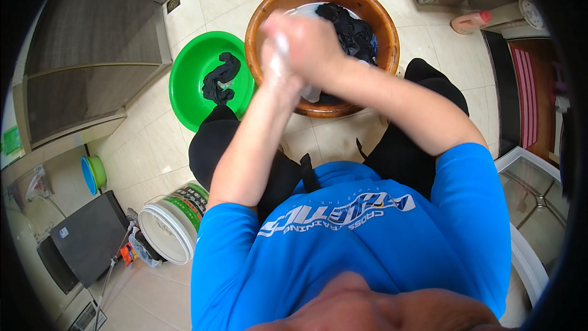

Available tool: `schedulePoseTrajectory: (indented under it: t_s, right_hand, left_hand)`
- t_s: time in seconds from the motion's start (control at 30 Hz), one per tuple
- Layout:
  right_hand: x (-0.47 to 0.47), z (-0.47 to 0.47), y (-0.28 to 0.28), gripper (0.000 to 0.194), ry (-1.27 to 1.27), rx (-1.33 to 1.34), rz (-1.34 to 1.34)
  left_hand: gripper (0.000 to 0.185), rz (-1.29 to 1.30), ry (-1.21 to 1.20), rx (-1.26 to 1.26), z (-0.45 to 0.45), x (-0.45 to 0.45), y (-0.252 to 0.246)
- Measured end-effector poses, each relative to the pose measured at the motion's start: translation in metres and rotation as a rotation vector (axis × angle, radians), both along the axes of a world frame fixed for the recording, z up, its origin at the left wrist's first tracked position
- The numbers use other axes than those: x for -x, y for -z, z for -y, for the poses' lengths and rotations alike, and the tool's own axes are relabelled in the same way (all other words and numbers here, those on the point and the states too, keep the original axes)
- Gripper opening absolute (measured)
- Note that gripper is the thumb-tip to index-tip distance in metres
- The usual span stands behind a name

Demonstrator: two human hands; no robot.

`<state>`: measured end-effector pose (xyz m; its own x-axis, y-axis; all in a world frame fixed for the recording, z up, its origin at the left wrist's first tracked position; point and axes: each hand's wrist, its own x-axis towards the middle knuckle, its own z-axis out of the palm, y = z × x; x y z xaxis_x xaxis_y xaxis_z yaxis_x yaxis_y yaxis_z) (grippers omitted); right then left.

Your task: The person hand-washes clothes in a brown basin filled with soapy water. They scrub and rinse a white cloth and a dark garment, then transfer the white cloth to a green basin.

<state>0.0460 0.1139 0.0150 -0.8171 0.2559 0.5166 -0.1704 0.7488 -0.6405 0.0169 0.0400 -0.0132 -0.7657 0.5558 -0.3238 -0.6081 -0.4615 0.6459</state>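
Note:
My left hand [277,62] and my right hand [312,43] are pressed together above a brown wooden-looking tub [389,23]. Both are blurred. A whitish, wet-looking cloth [311,94] is squeezed between them, with a pale end hanging below my wrists; its exact shape cannot be made out. Crumpled black fabric [351,32] lies inside the tub, along with some cloudy water and a bit of blue at the edge. My forearms hide the tub's near left part.
Touching the tub on the left is a green plastic basin [186,82] holding a twisted dark garment [221,78]. A white bucket [167,232] lies near my left leg. Grey cabinets [87,41] flank the tiled floor. A pink-capped bottle [469,22] stands at far right.

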Motion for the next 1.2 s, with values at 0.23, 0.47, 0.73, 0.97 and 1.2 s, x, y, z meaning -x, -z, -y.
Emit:
schedulePoseTrajectory:
  t_s: [0.23, 0.47, 0.73, 0.97, 1.2]
  right_hand:
    - [0.018, -0.033, 0.008, 0.015, 0.092, -0.006, 0.0]
    - [0.002, -0.002, -0.003, 0.012, -0.051, 0.016, -0.177]
    - [-0.007, 0.009, -0.009, 0.015, -0.039, 0.069, -0.118]
    - [0.015, -0.017, 0.006, 0.017, 0.088, 0.112, -0.066]
    - [0.022, -0.03, 0.001, 0.015, 0.126, -0.048, -0.056]
  left_hand:
    - [0.038, -0.007, 0.017, 0.256, -0.017, -0.016, -0.037]
    - [0.035, -0.011, 0.207, -0.151, -0.001, 0.006, -0.002]
    - [0.04, -0.167, 0.23, -0.209, 0.007, 0.009, -0.013]
    - [0.042, -0.073, -0.024, 0.28, -0.012, -0.012, -0.036]
    - [0.033, 0.056, -0.067, 0.222, -0.016, -0.027, -0.026]
